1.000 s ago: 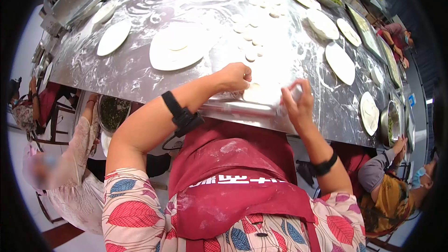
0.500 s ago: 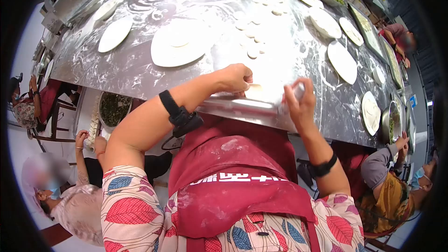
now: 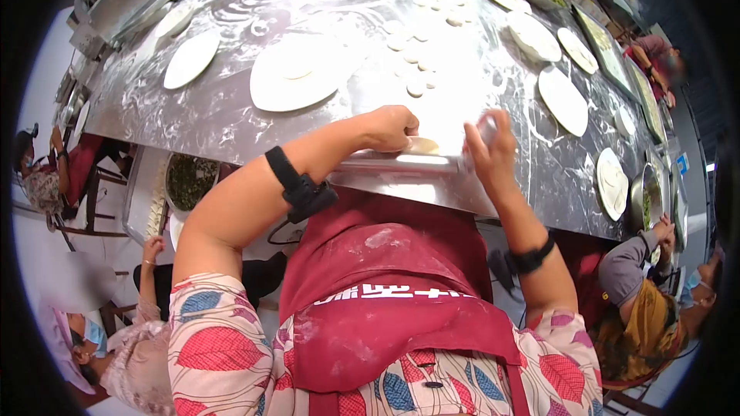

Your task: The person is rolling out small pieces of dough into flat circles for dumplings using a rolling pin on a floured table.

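My left hand [image 3: 391, 128] is closed at the front of the floured steel table, pinching the edge of a thin round dough wrapper [image 3: 424, 144]. Just on my side of the wrapper lies a shiny rolling pin [image 3: 401, 162], parallel to the table edge. At the pin's right end, my right hand [image 3: 496, 152] has its fingers curled, slightly blurred; its exact grip is partly hidden. Beyond my hands, several small flat dough pieces [image 3: 416, 88] lie scattered on the flour. A large white plate [image 3: 270, 88] with a pale round on it stands ahead to the left.
The table [image 3: 231, 119] carries more white plates, one at the left [image 3: 191, 59] and others at the right [image 3: 563, 102]. A bowl of green filling [image 3: 646, 199] stands at the right edge, another [image 3: 191, 181] at lower left. Co-workers sit close on both sides.
The rolling pin has shifted slightly away from my body, nearer the wrapper. My right hand has moved a little forward and left; my left hand stays nearly still, pinching the wrapper.
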